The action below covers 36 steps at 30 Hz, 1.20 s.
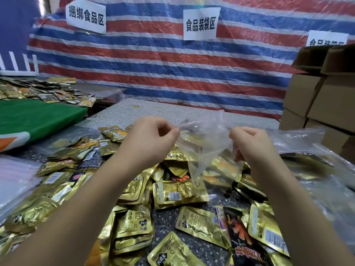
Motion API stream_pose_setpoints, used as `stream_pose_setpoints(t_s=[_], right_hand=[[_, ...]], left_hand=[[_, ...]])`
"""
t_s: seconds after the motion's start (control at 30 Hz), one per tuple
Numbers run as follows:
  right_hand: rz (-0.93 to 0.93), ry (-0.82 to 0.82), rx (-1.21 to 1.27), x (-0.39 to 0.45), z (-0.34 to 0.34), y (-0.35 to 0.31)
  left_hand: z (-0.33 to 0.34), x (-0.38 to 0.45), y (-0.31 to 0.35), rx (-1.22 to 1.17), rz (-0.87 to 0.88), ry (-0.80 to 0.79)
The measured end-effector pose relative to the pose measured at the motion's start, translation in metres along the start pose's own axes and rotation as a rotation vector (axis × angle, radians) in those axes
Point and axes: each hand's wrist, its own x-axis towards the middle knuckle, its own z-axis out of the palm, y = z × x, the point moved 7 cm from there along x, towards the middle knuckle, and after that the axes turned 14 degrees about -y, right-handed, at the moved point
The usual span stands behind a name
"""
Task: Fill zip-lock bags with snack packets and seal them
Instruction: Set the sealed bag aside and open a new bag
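A clear zip-lock bag (203, 143) hangs above the table between my two hands. My left hand (151, 137) pinches its top edge on the left side. My right hand (249, 144) grips the top edge on the right, fingers curled round the plastic. The bag looks empty and see-through. Beneath it lies a wide heap of gold snack packets (178, 192), with a few dark ones (240, 233) among them, spread over the speckled table (165, 219).
Cardboard boxes (322, 100) stack at the right edge. More clear bags (299, 139) lie right of the heap, and a pile of them (15, 181) at the left. A green-covered table (34, 116) with more packets stands left. A striped tarp (172, 70) closes the back.
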Motion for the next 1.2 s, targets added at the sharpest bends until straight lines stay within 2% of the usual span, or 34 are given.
stream_pose_setpoints(t_s=[0.07,0.17,0.27,0.33,0.57,0.67,0.77,0.83,0.9,1.0,1.1,1.2], right_hand=[[0.006,-0.016,0.02,0.0,0.006,0.0],[0.02,-0.029,0.076,-0.001,0.012,0.0],[-0.001,-0.048,0.151,-0.002,0.015,-0.002],[-0.001,-0.064,0.146,-0.001,0.019,-0.003],[-0.026,-0.069,0.197,0.003,0.023,0.001],[-0.02,-0.06,0.267,0.005,0.019,0.004],[-0.057,-0.134,0.561,0.004,0.023,0.002],[-0.067,-0.175,0.641,0.005,0.025,0.001],[-0.028,-0.197,0.508,0.005,0.028,0.003],[0.082,-0.265,0.014,0.007,0.038,0.017],[0.11,-0.38,-0.531,0.011,0.053,0.037],[0.054,-0.417,-0.772,0.019,0.067,0.048]], left_hand=[[0.005,-0.005,0.013,0.109,0.064,0.005],[0.005,-0.02,0.042,0.198,0.265,0.027],[0.019,-0.036,0.065,0.267,0.413,-0.151],[0.03,-0.045,0.074,0.372,0.466,-0.2],[0.044,-0.04,0.061,0.647,0.375,-0.198],[0.031,-0.033,0.055,0.592,0.323,-0.141],[0.011,-0.027,0.051,0.514,0.262,-0.074],[-0.005,-0.024,0.047,0.475,0.254,0.017],[-0.024,-0.024,0.043,0.406,0.273,0.135],[-0.047,-0.025,0.038,0.341,0.294,0.282],[-0.058,-0.024,0.034,0.329,0.299,0.33],[-0.063,-0.022,0.031,0.341,0.299,0.324]])
